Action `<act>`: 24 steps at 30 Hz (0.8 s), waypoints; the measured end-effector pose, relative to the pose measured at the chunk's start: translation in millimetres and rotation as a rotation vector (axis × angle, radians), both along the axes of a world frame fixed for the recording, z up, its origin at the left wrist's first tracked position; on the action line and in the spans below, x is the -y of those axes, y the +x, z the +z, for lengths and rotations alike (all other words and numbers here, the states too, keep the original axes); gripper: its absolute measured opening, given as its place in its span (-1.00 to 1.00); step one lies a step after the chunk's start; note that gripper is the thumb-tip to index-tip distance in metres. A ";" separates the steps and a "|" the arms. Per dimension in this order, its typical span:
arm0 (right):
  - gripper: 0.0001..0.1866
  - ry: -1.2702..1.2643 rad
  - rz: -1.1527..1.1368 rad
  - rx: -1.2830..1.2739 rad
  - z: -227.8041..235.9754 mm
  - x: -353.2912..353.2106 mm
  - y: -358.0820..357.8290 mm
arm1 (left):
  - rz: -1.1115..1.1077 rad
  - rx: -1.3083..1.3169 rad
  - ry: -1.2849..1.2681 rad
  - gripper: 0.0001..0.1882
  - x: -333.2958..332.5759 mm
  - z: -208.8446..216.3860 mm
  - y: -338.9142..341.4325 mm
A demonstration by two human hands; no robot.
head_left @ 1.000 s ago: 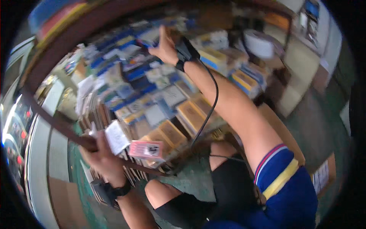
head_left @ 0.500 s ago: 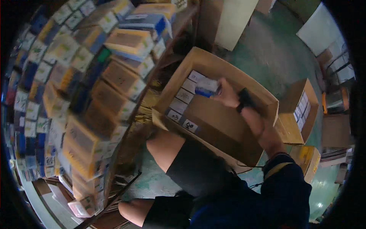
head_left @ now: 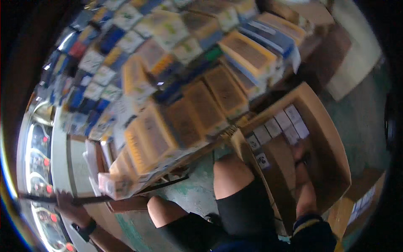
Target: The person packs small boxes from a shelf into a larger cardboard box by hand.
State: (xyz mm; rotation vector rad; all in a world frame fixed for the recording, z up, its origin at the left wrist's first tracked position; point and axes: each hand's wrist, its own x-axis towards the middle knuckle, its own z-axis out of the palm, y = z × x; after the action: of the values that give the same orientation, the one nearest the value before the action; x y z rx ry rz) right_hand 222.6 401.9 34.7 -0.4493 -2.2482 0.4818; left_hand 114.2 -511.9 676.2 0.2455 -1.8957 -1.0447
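Note:
My right hand (head_left: pixel 299 152) reaches down into a large open cardboard carton (head_left: pixel 341 145), at the near edge of a small white box (head_left: pixel 291 135). Its fingers are dark and smeared, so their grip does not show. Several like boxes stand beside that one in a row along the carton's wall, and a small box with a dark printed mark (head_left: pixel 263 160) lies apart at the near side. Far to the left, my left hand (head_left: pixel 69 206) is closed around a long dark bar (head_left: pixel 94 200).
A shelf of stacked yellow-and-blue cartons (head_left: pixel 157 130) slants across the left and middle. Past the large carton, at the right, stands another open carton (head_left: pixel 350 206) with white boxes inside. My bent knees (head_left: pixel 231 176) are between shelf and carton. Lit machines (head_left: pixel 46 168) line the far left.
My view has swung left, bringing my left hand on the bar into sight. The white-and-blue box that my right hand held above the carton floor now appears down beside the row.

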 end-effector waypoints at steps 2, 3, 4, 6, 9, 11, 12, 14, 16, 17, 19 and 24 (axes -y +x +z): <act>-0.67 -0.545 -0.099 0.564 90.1 124.1 -57.9 | 0.037 -0.146 0.038 -0.77 -57.3 65.0 30.5; -0.67 -0.523 -0.088 0.547 130.2 123.3 -67.5 | 0.070 -0.205 0.144 -0.85 -73.3 63.3 24.8; -0.72 -0.621 0.013 0.367 164.2 120.0 -76.4 | -0.024 -0.226 0.181 -0.91 -76.2 64.0 24.8; -0.81 -0.753 0.269 -0.092 253.5 128.2 -94.2 | -0.077 -0.243 0.233 -0.89 -86.7 52.6 20.6; -0.88 -0.609 0.396 -0.166 445.2 217.9 -137.7 | -0.115 -0.274 0.279 -0.87 -75.8 57.8 20.0; -0.89 -0.652 0.555 -0.194 513.4 273.6 -149.3 | -0.139 -0.279 0.235 -0.87 -69.3 55.5 28.1; -0.89 -0.639 0.641 -0.207 536.5 296.5 -151.3 | -0.062 -0.265 0.200 -0.87 -78.3 53.2 27.3; -0.91 -0.508 0.733 -0.214 575.1 339.6 -144.3 | -0.007 -0.185 0.152 -0.86 -78.3 49.6 21.2; -0.86 -0.415 0.841 -0.170 594.9 382.3 -138.0 | -0.099 -0.211 0.179 -0.84 -94.9 47.8 13.6; -0.83 -0.375 0.887 -0.092 602.0 410.8 -136.1 | -0.114 -0.247 0.137 -0.82 -95.8 51.4 17.1; -0.79 -0.223 0.874 -0.150 616.0 446.0 -135.8 | -0.159 -0.211 0.166 -0.80 -93.7 50.0 14.0; -0.71 -0.126 0.873 -0.140 618.9 509.2 -118.9 | -0.118 -0.264 0.035 -0.77 -79.2 55.6 10.9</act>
State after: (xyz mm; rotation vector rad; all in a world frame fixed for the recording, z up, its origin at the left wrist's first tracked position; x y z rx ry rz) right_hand 103.6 -107.4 653.6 0.5337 -2.1924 1.0544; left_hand 125.0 -432.8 731.7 0.0136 -1.6704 -1.1309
